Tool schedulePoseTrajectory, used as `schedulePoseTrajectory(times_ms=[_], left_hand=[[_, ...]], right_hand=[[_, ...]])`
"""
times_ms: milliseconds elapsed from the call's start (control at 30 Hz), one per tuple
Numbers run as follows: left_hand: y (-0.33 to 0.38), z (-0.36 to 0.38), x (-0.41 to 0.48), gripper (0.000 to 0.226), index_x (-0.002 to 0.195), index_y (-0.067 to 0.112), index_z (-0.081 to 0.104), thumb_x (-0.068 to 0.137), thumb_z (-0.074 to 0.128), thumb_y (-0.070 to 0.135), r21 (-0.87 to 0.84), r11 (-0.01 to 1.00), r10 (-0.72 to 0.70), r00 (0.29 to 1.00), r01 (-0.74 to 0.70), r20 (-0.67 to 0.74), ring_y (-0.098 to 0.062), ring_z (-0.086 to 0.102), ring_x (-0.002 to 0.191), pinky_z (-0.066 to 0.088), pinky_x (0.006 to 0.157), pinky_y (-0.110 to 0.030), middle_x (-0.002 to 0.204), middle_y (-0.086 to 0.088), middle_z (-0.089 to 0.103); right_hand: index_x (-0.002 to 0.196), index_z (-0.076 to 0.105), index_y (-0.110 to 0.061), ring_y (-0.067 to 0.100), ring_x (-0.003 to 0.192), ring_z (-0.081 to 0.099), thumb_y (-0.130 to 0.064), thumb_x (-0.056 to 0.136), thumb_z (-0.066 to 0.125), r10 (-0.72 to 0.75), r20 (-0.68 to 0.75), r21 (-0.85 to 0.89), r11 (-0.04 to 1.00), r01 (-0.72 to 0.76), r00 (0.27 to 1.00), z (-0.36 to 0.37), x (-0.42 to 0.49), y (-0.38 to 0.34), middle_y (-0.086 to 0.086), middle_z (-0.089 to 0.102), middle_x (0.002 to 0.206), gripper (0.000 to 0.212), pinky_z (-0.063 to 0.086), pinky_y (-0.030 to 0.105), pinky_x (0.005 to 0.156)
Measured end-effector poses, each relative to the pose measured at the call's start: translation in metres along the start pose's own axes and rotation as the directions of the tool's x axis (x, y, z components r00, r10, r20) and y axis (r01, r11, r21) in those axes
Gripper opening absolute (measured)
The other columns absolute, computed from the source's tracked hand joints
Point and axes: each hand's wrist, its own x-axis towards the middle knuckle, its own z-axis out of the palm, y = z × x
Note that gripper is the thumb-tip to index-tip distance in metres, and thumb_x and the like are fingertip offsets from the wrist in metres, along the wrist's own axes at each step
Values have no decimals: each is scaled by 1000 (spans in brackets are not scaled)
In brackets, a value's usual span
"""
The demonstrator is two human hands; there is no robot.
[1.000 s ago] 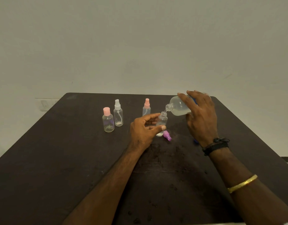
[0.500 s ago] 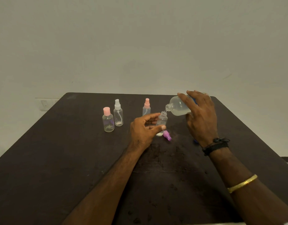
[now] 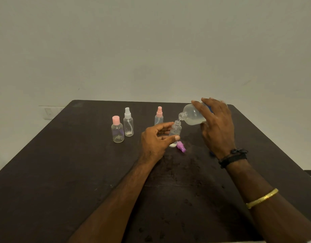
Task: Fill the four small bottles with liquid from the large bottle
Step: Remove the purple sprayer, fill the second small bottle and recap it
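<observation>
The right hand grips the large bottle, tipped nearly level, mouth pointing left, just above the neck of the open small bottle. The left hand pinches it upright on the bench, toward the far edge.

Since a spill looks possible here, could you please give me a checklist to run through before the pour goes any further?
1. Mouth of the large bottle over the neck of the open small bottle: ok.
2. Steadying: the left hand pinches the open small bottle: ok.
3. Control: the right hand grips the tilted large bottle: ok.
4. Fill level in the open small bottle: cannot tell, the liquid is clear.
5. The purple cap within reach, lying on the table beside that bottle: ok.
6. The pink-capped bottle, white spray bottle and pink spray bottle opened: not ok, all capped.
</observation>
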Motion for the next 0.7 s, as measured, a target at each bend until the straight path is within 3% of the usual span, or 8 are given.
schedulePoseTrajectory(times_ms=[267,700], left_hand=[[0,1,0,54,125,13,71,74,90,15,8,1000,-4,1000,4,-3,-5,73,96,61,86,-26,113,-1,76],[2,1,-1,53,124,13,71,74,90,14,0,1000,-6,1000,6,-3,-3,72,97,59,82,-17,114,-2,76]], right_hand=[[144,55,-23,35,135,47,11,83,68,3,7,-4,1000,-3,1000,2,-1,1,13,57,142,71,37,58,114],[144,55,-25,33,136,45,9,84,70,16,18,-5,1000,-16,1000,3,-1,1,12,57,143,71,33,53,118]])
